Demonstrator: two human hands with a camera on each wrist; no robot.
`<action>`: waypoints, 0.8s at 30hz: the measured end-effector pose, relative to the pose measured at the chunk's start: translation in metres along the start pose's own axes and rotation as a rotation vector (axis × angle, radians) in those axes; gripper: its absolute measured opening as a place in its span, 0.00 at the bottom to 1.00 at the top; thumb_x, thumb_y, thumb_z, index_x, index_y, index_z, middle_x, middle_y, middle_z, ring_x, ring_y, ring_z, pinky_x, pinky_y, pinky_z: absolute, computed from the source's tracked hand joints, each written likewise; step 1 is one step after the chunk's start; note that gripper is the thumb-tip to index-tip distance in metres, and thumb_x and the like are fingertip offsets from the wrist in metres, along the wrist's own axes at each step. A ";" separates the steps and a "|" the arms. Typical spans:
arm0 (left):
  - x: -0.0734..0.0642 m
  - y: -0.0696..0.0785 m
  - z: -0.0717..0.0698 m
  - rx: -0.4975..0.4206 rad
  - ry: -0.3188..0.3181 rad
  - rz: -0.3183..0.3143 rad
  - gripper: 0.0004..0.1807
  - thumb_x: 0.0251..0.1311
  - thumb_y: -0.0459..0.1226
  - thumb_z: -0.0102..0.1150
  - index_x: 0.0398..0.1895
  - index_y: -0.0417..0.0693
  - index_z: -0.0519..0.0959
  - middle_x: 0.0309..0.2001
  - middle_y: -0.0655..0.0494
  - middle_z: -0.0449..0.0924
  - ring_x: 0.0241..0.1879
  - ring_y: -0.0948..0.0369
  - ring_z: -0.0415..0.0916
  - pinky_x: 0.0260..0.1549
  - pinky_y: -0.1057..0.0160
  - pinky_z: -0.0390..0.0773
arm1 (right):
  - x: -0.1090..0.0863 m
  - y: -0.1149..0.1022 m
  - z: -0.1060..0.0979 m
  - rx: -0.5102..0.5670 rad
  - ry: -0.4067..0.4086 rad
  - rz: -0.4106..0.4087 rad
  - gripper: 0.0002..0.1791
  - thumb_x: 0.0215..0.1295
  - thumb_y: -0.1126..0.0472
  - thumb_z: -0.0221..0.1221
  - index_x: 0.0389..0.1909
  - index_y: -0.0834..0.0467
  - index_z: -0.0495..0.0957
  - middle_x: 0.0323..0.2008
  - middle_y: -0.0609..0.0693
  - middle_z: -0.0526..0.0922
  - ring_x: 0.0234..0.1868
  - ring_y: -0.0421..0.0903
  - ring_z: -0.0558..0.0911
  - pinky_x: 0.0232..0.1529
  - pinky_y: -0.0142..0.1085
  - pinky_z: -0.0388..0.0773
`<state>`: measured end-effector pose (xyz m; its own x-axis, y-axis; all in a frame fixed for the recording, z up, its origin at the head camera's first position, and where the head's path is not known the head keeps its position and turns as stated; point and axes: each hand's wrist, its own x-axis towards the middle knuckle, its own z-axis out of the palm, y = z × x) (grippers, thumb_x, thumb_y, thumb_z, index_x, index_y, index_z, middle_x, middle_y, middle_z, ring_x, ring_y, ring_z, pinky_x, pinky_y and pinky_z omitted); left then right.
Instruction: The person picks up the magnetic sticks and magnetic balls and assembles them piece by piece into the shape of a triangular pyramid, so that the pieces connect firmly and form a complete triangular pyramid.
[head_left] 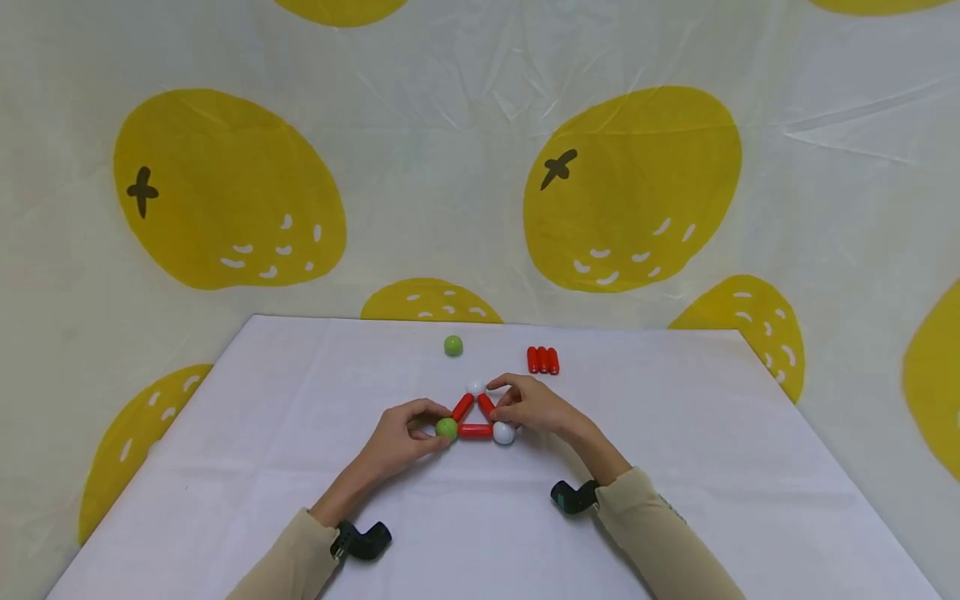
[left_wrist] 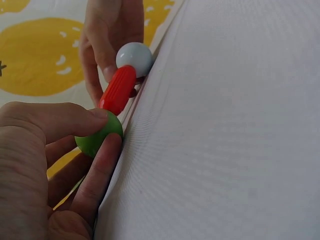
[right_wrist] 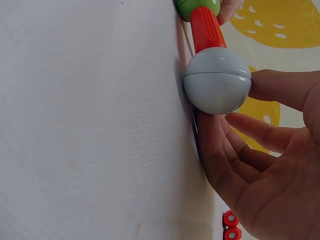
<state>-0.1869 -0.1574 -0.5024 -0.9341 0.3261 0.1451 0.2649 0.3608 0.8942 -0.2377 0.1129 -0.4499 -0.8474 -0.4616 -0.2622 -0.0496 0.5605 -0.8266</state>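
Note:
Red rods and balls form a flat triangle on the table. Its near red rod (head_left: 476, 431) joins a green ball (head_left: 446, 429) at left to a white ball (head_left: 504, 433) at right. Two slanted rods, the left rod (head_left: 462, 407) and right rod (head_left: 487, 406), rise to a far white ball (head_left: 476, 387). My left hand (head_left: 401, 433) pinches the green ball between thumb and fingers. My right hand (head_left: 536, 406) holds the near white ball, thumb on it and fingers beside it. Its index finger reaches toward the far white ball; contact there is unclear.
Behind the triangle lies a loose green ball (head_left: 453, 346). Three red rods (head_left: 543, 360) lie side by side at the back right. A white cloth covers the table (head_left: 675, 467), and a fruit-patterned curtain (head_left: 435, 167) hangs behind its far edge.

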 end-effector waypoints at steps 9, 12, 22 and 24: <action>0.000 -0.001 0.000 0.026 -0.002 -0.012 0.19 0.59 0.37 0.74 0.54 0.52 0.84 0.52 0.56 0.86 0.52 0.57 0.81 0.42 0.71 0.83 | 0.001 0.001 -0.001 0.010 0.011 0.018 0.25 0.68 0.59 0.65 0.66 0.56 0.75 0.44 0.53 0.85 0.41 0.46 0.82 0.43 0.36 0.84; 0.000 -0.001 0.000 0.028 -0.002 -0.018 0.19 0.59 0.36 0.74 0.54 0.53 0.84 0.52 0.56 0.86 0.52 0.57 0.81 0.42 0.71 0.83 | -0.001 0.000 -0.004 0.014 0.016 0.017 0.25 0.69 0.58 0.65 0.66 0.57 0.74 0.44 0.53 0.85 0.40 0.46 0.83 0.44 0.37 0.85; -0.001 -0.001 0.001 0.030 -0.007 -0.010 0.19 0.59 0.35 0.73 0.54 0.53 0.84 0.52 0.56 0.86 0.51 0.59 0.81 0.42 0.71 0.83 | -0.008 -0.003 -0.029 0.055 0.093 -0.051 0.25 0.71 0.61 0.62 0.66 0.63 0.73 0.45 0.60 0.85 0.43 0.57 0.87 0.47 0.44 0.87; -0.001 -0.002 0.000 0.031 -0.003 -0.010 0.19 0.59 0.35 0.73 0.54 0.53 0.84 0.52 0.56 0.86 0.50 0.59 0.81 0.42 0.71 0.83 | -0.010 -0.004 -0.034 0.054 0.112 -0.081 0.25 0.72 0.62 0.61 0.66 0.65 0.72 0.45 0.61 0.85 0.45 0.59 0.87 0.47 0.44 0.88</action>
<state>-0.1866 -0.1578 -0.5042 -0.9360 0.3252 0.1344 0.2626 0.3912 0.8821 -0.2473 0.1388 -0.4274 -0.8955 -0.4228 -0.1391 -0.0941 0.4853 -0.8693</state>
